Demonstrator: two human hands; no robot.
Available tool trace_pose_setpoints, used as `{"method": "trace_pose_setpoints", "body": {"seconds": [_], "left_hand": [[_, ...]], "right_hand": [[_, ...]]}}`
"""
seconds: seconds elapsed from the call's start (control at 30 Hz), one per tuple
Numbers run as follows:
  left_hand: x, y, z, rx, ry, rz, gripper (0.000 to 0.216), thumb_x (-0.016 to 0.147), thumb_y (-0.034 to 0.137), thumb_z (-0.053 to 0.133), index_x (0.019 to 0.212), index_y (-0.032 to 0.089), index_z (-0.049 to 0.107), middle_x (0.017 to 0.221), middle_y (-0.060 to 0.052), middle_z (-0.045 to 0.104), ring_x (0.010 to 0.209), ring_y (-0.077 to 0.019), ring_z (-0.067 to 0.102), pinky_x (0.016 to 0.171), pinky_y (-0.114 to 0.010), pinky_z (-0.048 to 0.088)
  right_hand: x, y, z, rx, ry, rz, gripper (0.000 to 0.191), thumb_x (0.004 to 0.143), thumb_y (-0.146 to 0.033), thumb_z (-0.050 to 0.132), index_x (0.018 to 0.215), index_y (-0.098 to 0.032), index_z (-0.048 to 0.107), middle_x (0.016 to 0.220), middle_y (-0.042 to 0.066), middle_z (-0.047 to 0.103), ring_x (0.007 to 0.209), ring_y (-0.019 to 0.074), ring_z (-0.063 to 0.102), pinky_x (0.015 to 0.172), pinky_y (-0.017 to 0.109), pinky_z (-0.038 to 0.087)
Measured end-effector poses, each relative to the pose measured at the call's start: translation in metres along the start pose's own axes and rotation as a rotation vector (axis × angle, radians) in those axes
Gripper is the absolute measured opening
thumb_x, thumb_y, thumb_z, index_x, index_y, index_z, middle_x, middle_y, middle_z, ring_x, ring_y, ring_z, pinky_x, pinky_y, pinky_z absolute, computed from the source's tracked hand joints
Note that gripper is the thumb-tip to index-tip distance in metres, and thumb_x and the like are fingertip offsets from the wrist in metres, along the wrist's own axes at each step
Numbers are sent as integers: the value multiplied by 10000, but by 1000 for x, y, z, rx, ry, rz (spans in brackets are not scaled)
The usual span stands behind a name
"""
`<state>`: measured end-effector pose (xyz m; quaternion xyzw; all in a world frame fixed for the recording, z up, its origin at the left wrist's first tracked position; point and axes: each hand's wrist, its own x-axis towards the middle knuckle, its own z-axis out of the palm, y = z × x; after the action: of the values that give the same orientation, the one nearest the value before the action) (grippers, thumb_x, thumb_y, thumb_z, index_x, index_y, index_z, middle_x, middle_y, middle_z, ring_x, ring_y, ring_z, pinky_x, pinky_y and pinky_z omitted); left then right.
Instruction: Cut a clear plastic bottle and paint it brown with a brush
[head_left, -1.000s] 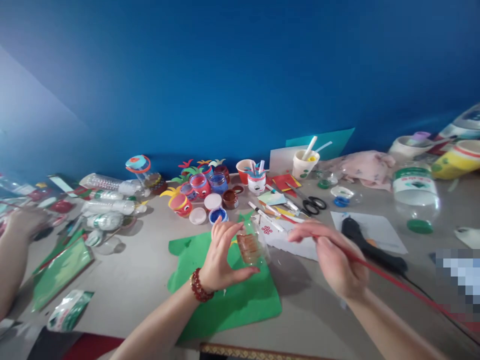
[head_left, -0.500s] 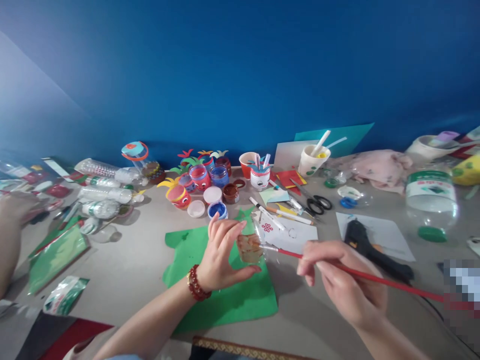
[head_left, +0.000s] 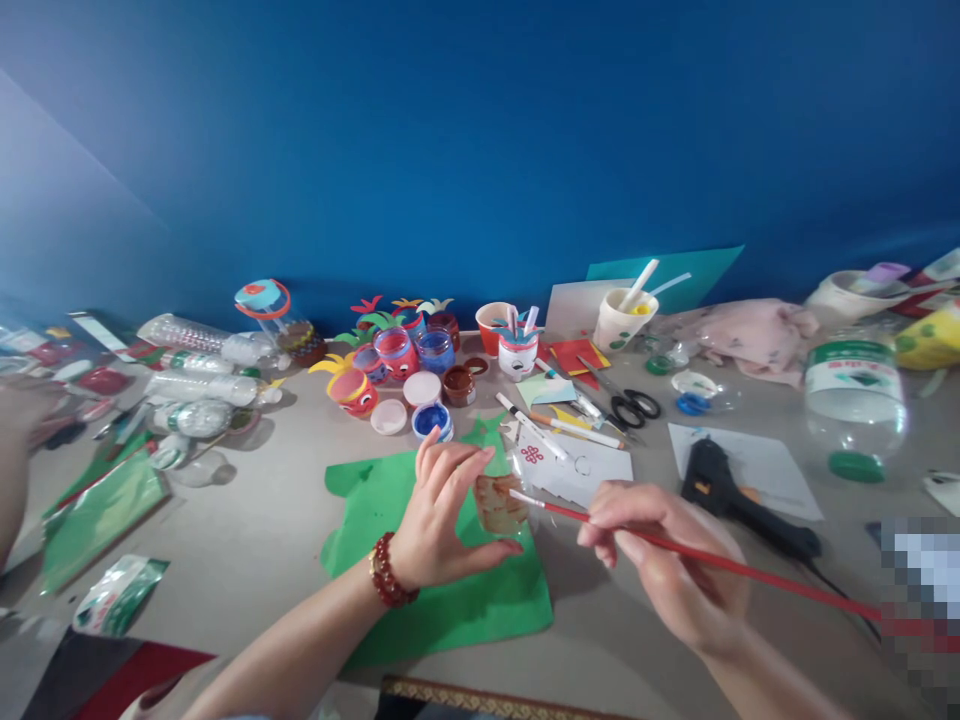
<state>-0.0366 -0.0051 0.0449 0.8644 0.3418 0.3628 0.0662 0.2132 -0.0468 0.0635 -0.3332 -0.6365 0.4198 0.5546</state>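
A clear plastic piece [head_left: 501, 503], smeared with brown paint, sits over the green sheet [head_left: 457, 622]. My left hand [head_left: 442, 510] grips it at the edges, thumb below and fingertips above; the exact contact is partly hidden. My right hand [head_left: 671, 565] is closed around the long red handle of a paintbrush [head_left: 559, 509]. The brush's pale bristles point left, at the right part of the painted surface. Beyond my left fingertips stand an open jar of blue paint [head_left: 433, 421] and a jar of brown paint [head_left: 459, 386].
Behind are decorated face cups [head_left: 352, 392] and a white cup [head_left: 624, 318]. Pens [head_left: 532, 427], paper and scissors [head_left: 636, 408] lie right of centre. Farther right are a glue gun [head_left: 742, 500] and a large clear bottle [head_left: 855, 410]. Plastic bottles [head_left: 202, 388] and another person's arm [head_left: 15, 470] are at left.
The brush has drawn slightly back, its bristles now showing more clearly at the painted piece. My right hand shifted a little left. The whole view has slid slightly left.
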Motion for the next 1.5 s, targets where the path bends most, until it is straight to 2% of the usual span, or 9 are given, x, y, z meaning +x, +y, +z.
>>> {"method": "trace_pose_setpoints", "body": {"seconds": [0.37,0.73,1.2,1.5], "left_hand": [[0,1,0,-12,19,31,894,721,574,772,1415,164,386,1152,-148,636,1094,-313,600,1133,-631,265],[0,-1,-2,-21,48,50,913,729,580,764,1434,150,375,1156,-146,632,1101,-323,601,1127,-622,291],[-3,-5,-1,-45,96,37,934,734,648,727,1448,163,369,1202,-168,627,1105,-334,625,1111,-637,325],[-1,-4,-3,-39,133,45,921,758,704,665,1439,147,391,1196,-192,636,1149,-363,608,1060,-604,390]], "right_hand": [[1,-2,5,32,52,46,222,955,-118,489,907,-210,685,771,36,718,569,137,642,489,242,526],[0,8,-3,73,109,56,178,940,-120,522,907,-213,670,753,28,729,557,139,651,464,221,521],[7,4,-8,152,258,124,147,864,-125,574,829,-185,704,675,41,724,502,146,639,427,222,501],[15,4,-11,206,314,61,164,807,-115,577,781,-176,727,622,42,704,474,140,615,390,204,465]]}}
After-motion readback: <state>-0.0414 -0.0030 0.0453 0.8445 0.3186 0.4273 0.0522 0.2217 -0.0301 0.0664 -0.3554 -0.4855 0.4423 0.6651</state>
